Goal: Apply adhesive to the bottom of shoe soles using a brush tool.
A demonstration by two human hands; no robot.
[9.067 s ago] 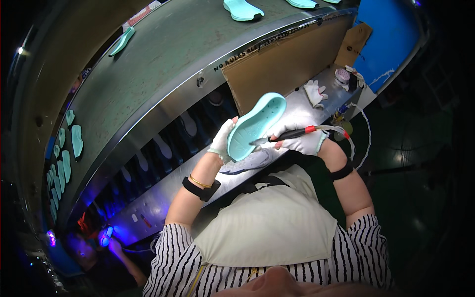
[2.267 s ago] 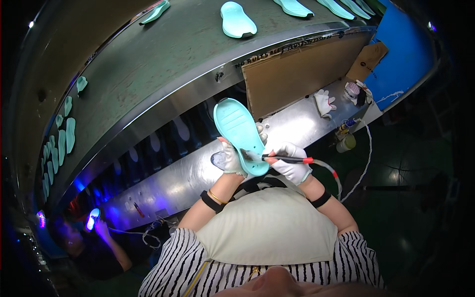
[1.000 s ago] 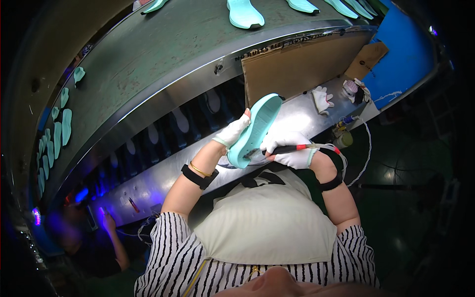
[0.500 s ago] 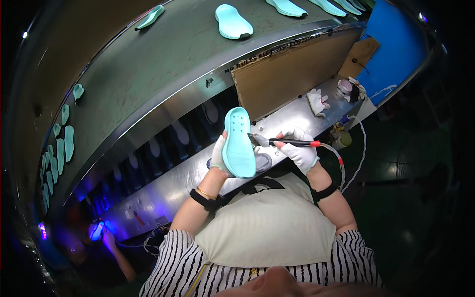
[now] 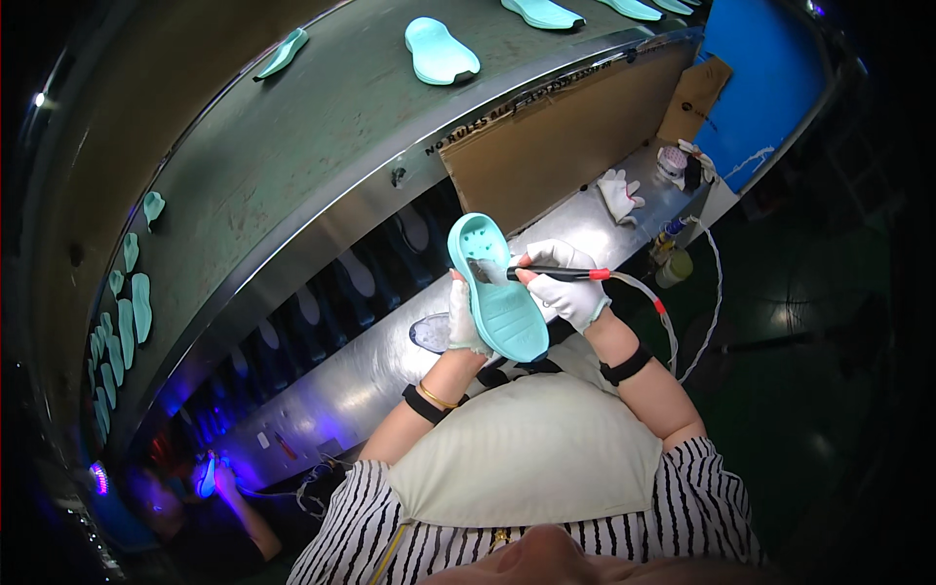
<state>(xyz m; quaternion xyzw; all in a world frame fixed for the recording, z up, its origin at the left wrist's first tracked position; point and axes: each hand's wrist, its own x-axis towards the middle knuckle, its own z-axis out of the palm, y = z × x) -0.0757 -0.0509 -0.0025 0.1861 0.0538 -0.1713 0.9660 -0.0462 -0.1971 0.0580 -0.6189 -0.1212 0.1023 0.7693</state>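
A worker in a striped shirt (image 5: pixel 341 512) and pale apron (image 5: pixel 526 453) grasps a turquoise shoe sole (image 5: pixel 514 320) by its edge in a gloved left hand (image 5: pixel 462 324), while the gloved right hand (image 5: pixel 575 298) pinches a black-handled brush (image 5: pixel 551 274), bristles at the sole's hollowed face beside its small holes. The sole is held above a metal ledge (image 5: pixel 380 356), where a white glove (image 5: pixel 618 195) lies near an upright cardboard sheet (image 5: pixel 575 136). Beyond, more turquoise soles (image 5: pixel 441 53) rest on a green conveyor belt (image 5: pixel 292 146), and at far left a co-worker's hand (image 5: pixel 225 480) is at a violet-lit piece (image 5: pixel 206 477).
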